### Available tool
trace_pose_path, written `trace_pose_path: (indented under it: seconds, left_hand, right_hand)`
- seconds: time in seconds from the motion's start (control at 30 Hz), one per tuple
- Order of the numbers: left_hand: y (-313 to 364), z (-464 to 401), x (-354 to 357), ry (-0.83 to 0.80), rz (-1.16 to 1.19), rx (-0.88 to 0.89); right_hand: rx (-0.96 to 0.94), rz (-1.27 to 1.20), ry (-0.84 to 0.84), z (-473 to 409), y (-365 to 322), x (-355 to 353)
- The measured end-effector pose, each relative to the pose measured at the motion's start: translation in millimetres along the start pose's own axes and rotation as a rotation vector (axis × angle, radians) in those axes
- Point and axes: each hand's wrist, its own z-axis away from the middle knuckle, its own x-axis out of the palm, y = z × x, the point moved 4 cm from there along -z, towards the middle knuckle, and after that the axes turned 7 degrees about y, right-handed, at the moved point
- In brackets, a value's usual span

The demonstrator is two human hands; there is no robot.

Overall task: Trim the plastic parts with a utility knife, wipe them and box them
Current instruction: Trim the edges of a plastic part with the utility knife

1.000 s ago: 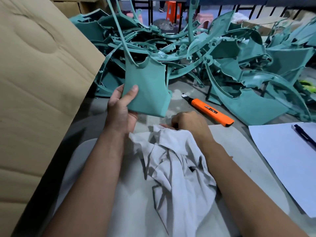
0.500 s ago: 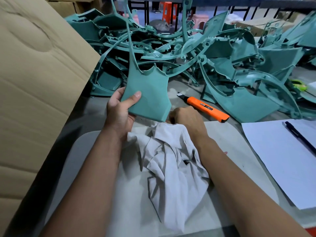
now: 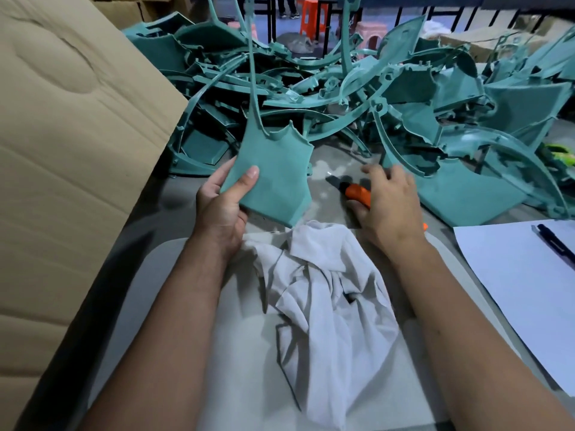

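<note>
While left hand (image 3: 217, 209) holds part (image 3: 273, 178) | right hand (image 3: 389, 206) on knife (image 3: 357, 194) | rag (image 3: 326, 293) below

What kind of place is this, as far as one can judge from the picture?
Probably a small factory or workshop finishing bench: a heap of identical teal plastic parts fills the table, large cardboard boxes stand beside it, and an orange utility knife lies by a wiping cloth.
</note>
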Motion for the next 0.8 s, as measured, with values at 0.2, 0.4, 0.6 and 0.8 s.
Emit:
trace_pose_path:
  seconds: [0.2,0.4,0.6,0.8]
  left_hand:
    - [3,-7,-4,0.083,-0.006,-0.006]
    - [-1,-6,-3,0.097,0.034,-0.079]
    - [-8,1,6,0.066,0.061,-0.133]
    - [-9,2,4,0.123,0.102,-0.137]
  right_hand:
    - [-0.038,-0.130,0.105,2,7,-13]
    - [-0.418,-0.520,0.445,24,-42,-43]
    - [-0.433,-0.534,0.295,22,-47,-30]
    - [-0.518,-0.586,0.181,25,-46,-31]
